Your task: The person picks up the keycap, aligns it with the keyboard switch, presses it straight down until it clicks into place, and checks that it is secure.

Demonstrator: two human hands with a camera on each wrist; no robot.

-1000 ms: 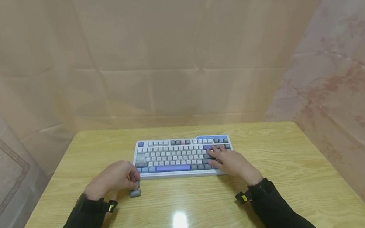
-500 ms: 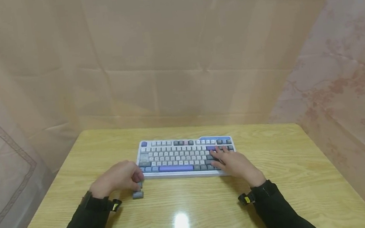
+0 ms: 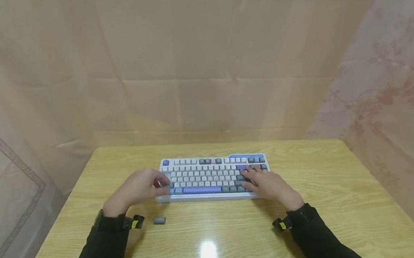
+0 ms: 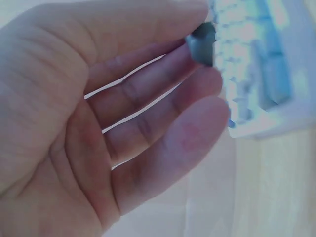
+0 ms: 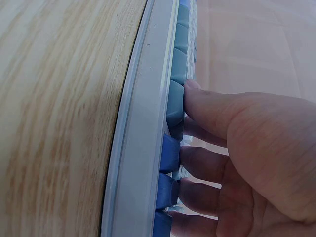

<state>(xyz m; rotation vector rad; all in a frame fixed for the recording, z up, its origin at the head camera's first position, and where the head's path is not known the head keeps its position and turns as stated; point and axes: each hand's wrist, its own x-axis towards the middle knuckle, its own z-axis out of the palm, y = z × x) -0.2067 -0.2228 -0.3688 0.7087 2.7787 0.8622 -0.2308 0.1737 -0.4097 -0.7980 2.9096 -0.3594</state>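
A white keyboard (image 3: 199, 198) with white, grey and blue-purple keys lies on the table. At its left end my left hand (image 3: 137, 189) pinches a dark grey keycap (image 4: 202, 47) between thumb and fingers, as the left wrist view shows. The other fingers of that hand reach beside the keyboard's edge. Another grey keycap (image 3: 159, 220) lies on the table below the keyboard's left corner. My right hand (image 3: 267, 183) rests on the keys at the right end with fingers spread. In the right wrist view its thumb (image 5: 207, 103) touches a grey-green key along the front row.
The wooden table (image 3: 313, 202) extends around the keyboard on all sides. Beige cloth (image 3: 200, 62) hangs behind its far edge, and patterned cloth (image 3: 385, 97) hangs at the right.
My left hand has lifted from the table before the keyboard and moved up to its left end, taking one of two grey keycaps along. The right hand stays on the keys.
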